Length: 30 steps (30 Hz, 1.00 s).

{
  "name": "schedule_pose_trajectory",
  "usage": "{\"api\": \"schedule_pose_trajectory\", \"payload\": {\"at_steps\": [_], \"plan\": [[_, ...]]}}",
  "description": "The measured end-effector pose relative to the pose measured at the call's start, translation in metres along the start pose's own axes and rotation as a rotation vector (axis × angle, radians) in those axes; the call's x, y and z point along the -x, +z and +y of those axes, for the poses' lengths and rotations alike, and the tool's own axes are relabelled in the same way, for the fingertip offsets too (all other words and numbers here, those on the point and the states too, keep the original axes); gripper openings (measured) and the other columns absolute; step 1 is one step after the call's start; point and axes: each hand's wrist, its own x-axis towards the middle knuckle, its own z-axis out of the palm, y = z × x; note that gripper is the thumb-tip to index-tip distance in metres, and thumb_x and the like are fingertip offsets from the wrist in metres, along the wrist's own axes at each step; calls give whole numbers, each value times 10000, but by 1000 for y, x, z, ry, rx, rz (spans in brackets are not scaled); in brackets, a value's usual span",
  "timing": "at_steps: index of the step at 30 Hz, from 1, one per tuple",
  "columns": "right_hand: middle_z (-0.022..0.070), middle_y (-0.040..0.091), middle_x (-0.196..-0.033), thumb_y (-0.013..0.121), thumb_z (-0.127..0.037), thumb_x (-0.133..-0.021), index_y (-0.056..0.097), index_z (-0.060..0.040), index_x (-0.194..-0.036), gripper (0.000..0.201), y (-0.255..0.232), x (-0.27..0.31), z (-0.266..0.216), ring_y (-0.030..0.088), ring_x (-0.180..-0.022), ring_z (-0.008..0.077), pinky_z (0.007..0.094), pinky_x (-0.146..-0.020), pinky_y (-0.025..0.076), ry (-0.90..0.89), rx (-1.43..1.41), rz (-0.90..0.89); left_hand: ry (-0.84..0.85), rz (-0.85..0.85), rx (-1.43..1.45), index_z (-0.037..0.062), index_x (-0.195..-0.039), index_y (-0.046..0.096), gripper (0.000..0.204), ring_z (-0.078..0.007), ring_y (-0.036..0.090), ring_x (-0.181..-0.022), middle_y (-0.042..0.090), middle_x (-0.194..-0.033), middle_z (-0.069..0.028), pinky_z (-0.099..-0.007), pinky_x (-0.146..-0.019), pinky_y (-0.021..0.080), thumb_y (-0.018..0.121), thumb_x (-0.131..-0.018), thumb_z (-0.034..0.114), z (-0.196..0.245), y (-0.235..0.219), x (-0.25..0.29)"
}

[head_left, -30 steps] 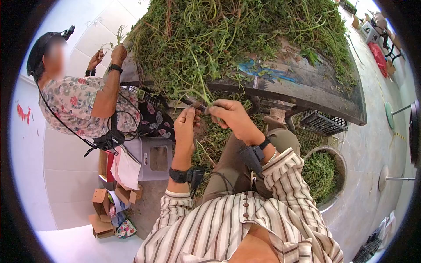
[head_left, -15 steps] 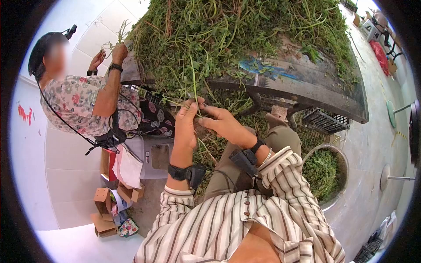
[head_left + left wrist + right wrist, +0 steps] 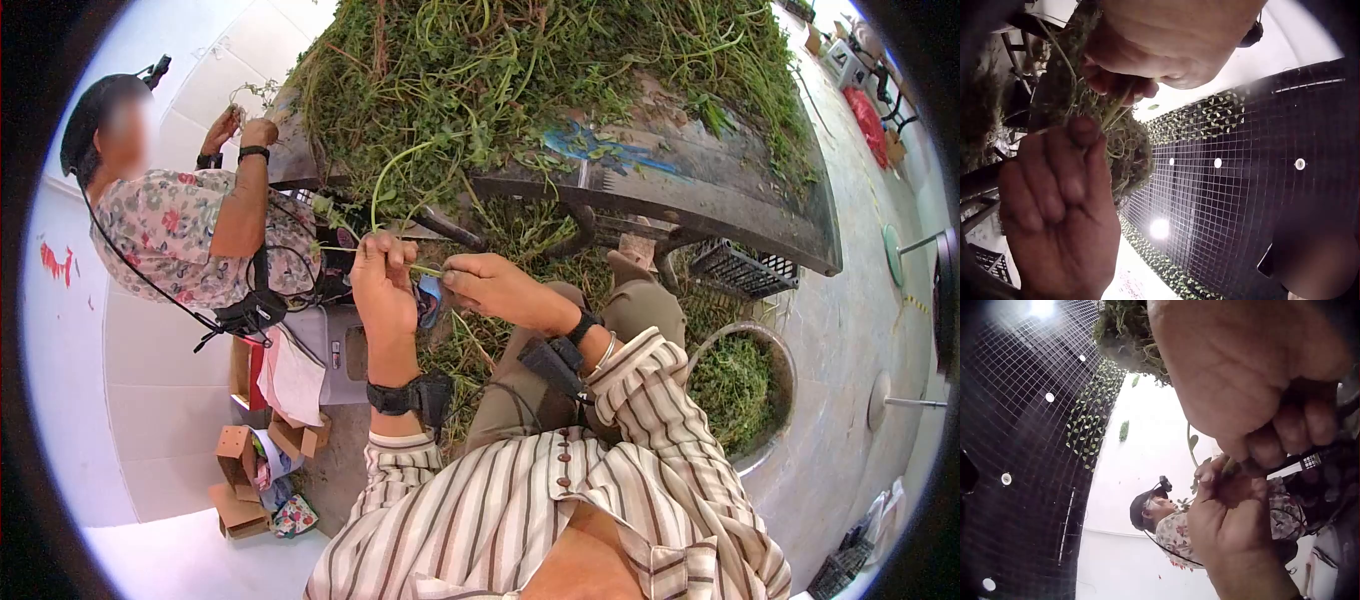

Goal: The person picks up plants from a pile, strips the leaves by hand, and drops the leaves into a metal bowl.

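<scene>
Between my two hands runs a short stretch of green plant stem [image 3: 426, 270]. My left hand [image 3: 385, 285] grips the stem, and a longer part of it arches up from the fingers toward the heap. From the right side, my right hand [image 3: 500, 292] pinches the stem's end between thumb and curled fingers. In the left wrist view, the stem [image 3: 1113, 112] passes between both sets of fingertips. Small leaves hang off the stem beside the left hand [image 3: 1235, 515] in the right wrist view. A large heap of leafy green stems [image 3: 480, 90] lies just beyond the hands.
The heap covers much of a dark table [image 3: 720, 215] with blue paint marks. Another person [image 3: 190, 220] handles stems at the left. A round tub [image 3: 785, 390] of greens stands by my knee, with a black crate [image 3: 745, 275] under the table. Cardboard boxes [image 3: 235, 465] lie lower left.
Both hands were close together; the left has moved left, leaving a gap bridged by the stem. The stem now bends over in an arch. The other person's raised hand has dropped slightly.
</scene>
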Motion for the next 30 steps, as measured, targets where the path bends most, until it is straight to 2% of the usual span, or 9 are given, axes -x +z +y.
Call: {"api": "schedule_pose_trajectory", "payload": {"at_steps": [3,7,9,10,12,18,21,22,30], "plan": [[12,450,-600,455,-190,-894,504,-5,-731,251,0,-2,3,425,-564,103,279,-529,372,-27,19,-5,5,31,54,68,-790,448,220,-135,394,-606,378,-637,4,-309,-681,413,488,-919,242,6,4,0],[-11,422,-594,443,-184,-906,488,-28,-743,230,-9,2,8,387,-530,77,246,-476,328,-90,188,38,44,229,225,87,-801,473,183,-58,335,-508,363,-603,28,-208,-401,261,437,-938,204,29,-32,-20],[-38,390,-590,437,-184,-923,479,-52,-769,208,-15,4,9,348,-500,45,208,-425,284,-104,258,100,196,167,111,89,-790,469,203,-36,304,-491,351,-594,40,-186,-383,233,448,-936,229,50,-43,-24],[-35,398,-592,445,-177,-918,487,-50,-780,192,-18,4,8,346,-495,44,208,-422,281,-16,98,144,197,169,111,89,-790,469,203,-36,304,-491,351,-594,40,-186,-383,233,448,-936,229,51,-42,-22],[-30,419,-601,467,-157,-904,526,-42,-844,143,-18,6,-1,340,-480,44,203,-416,275,132,-205,193,36,173,-58,83,-799,474,204,-36,294,-471,342,-598,48,-189,-368,212,470,-929,240,51,-37,-13],[-24,442,-611,507,-161,-890,548,-41,-960,145,-6,1,-3,367,-496,48,204,-419,273,89,-369,197,-262,24,-158,86,-869,504,173,-36,288,-455,345,-599,46,-185,-375,204,509,-915,253,2,-6,22],[-29,441,-612,562,-190,-869,545,-50,-990,186,-6,1,-4,369,-510,45,196,-430,270,106,-391,168,-351,27,-257,83,-864,499,192,-31,289,-441,360,-586,50,-184,-381,202,517,-914,268,-8,11,33],[-39,444,-618,580,-183,-851,548,-42,-979,193,-7,1,-4,367,-497,36,194,-424,275,108,-437,155,-360,-107,-278,81,-854,496,219,-27,293,-430,361,-571,56,-188,-385,210,521,-912,291,-12,7,33],[-74,432,-618,602,-183,-844,561,-56,-966,180,-14,-2,-6,333,-474,0,170,-420,260,91,-399,231,-428,-322,-509,71,-905,527,216,-12,272,-437,361,-573,75,-182,-405,202,506,-916,286,-17,2,38]]}}
